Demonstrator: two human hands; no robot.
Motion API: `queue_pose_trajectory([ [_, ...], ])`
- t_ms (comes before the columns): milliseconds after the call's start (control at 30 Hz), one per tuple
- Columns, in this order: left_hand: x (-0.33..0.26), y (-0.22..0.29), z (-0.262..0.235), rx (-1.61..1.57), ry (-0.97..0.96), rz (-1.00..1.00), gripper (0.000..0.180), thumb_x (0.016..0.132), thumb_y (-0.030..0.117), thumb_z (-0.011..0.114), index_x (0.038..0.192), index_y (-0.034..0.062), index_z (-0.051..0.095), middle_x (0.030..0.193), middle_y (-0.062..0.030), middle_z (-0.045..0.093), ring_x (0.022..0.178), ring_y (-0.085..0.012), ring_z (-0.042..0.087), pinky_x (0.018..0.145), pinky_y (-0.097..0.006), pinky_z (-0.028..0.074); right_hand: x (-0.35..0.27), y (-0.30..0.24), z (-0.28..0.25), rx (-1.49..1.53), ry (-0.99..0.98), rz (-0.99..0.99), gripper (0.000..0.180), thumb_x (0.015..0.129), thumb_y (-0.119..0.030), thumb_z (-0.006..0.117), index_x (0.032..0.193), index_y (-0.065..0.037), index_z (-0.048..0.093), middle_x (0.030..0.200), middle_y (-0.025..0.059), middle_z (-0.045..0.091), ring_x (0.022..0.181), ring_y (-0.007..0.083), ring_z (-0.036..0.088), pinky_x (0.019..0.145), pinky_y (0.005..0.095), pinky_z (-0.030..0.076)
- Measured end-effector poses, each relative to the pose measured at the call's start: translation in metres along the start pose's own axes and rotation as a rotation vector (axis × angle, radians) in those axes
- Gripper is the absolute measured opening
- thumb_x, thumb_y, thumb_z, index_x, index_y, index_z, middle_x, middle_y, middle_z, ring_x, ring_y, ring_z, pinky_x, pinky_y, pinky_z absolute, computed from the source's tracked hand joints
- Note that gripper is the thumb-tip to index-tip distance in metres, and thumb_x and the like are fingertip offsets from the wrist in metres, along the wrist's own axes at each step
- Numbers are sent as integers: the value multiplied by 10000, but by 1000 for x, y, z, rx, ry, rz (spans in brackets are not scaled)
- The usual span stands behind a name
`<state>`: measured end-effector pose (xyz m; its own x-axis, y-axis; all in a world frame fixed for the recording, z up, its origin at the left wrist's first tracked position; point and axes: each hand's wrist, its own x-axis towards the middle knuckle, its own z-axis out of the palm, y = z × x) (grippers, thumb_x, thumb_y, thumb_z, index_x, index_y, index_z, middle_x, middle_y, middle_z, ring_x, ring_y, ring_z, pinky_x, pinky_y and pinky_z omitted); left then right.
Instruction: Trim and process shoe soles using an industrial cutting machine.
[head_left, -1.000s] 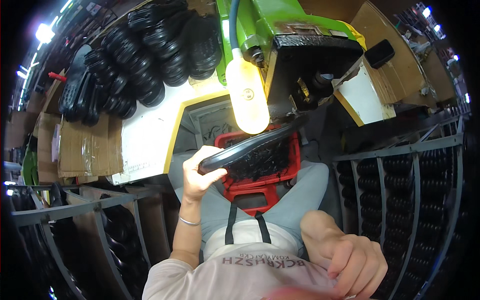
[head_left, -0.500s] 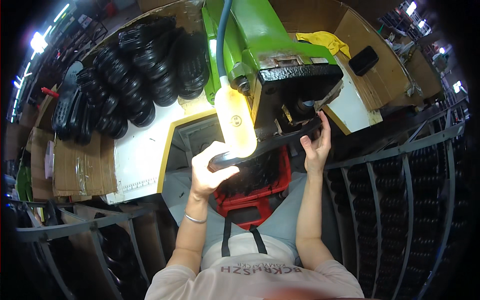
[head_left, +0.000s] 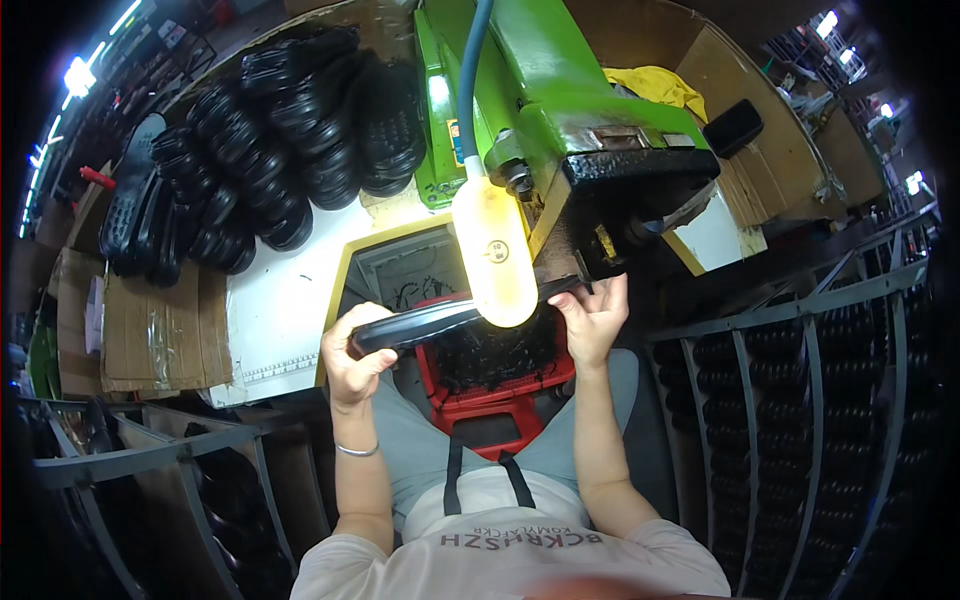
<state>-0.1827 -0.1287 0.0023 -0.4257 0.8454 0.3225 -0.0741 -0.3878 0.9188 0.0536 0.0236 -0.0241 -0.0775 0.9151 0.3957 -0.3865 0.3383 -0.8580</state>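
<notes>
A long black shoe sole is held edge-on between my hands, its middle hidden behind the glowing yellow work lamp. My left hand is closed round its left end, thumb in front. At the other end, the thumb and fingers of my right hand pinch the sole. That right end lies close under the black head of a green machine; whether they touch I cannot tell. Below the sole, a red plastic crate with black scraps stands between my legs.
Stacks of black soles lie on the white table at left, by a cardboard box. A yellow cloth and a black pad-shaped piece lie at right. Metal racks filled with black soles flank me.
Both hands have moved left with the sole, its left end clear of the lamp now. My right fingers have closed into a pinch. The machine and lamp appear shifted right in the picture.
</notes>
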Motion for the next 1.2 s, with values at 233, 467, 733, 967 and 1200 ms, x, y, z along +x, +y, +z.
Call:
queue_pose_trajectory([
  [233, -18, -33, -54, -187, -40, -48, 315, 646, 72, 829, 831, 0, 584, 819, -78, 580, 845, -214, 580, 1000, -460, 433, -20, 5, 30, -97, 12, -122, 845, 573, 134, 826, 1314, 64, 427, 1204, 161, 562, 1054, 240, 595, 907, 354, 529],
  [467, 3, -35, 9, 748, -270, -28, 353, 687, 149, 798, 987, 22, 661, 916, -131, 661, 799, -269, 661, 739, -327, 524, -23, 5, 38, -604, -30, -532, 662, 530, -20, 893, 1102, 63, 570, 1051, 186, 636, 943, 324, 637, 839, 396, 533],
  [733, 6, -76, 91, 388, -27, -7, 264, 713, 0, 749, 961, 6, 658, 880, -102, 693, 807, -190, 673, 757, -303, 528, -31, 31, 15, -606, -21, -458, 633, 611, -22, 857, 1171, 72, 576, 1139, 189, 630, 1028, 298, 624, 891, 367, 511],
  [967, -11, -101, 123, -217, 98, -200, 368, 758, -49, 749, 1099, -39, 612, 1040, -93, 667, 947, -171, 626, 874, -309, 494, -83, 116, -43, 322, 19, 870, 564, 896, -220, 659, 1382, -115, 393, 1329, 103, 474, 1198, 257, 492, 974, 475, 426],
  [1200, -11, -125, 124, -270, 157, -141, 394, 734, -40, 773, 1095, -47, 615, 1037, -96, 675, 929, -150, 636, 857, -289, 504, -65, 91, -63, 265, 212, 710, 531, 870, -195, 692, 1314, -118, 410, 1271, 125, 491, 1124, 298, 546, 823, 546, 535],
])
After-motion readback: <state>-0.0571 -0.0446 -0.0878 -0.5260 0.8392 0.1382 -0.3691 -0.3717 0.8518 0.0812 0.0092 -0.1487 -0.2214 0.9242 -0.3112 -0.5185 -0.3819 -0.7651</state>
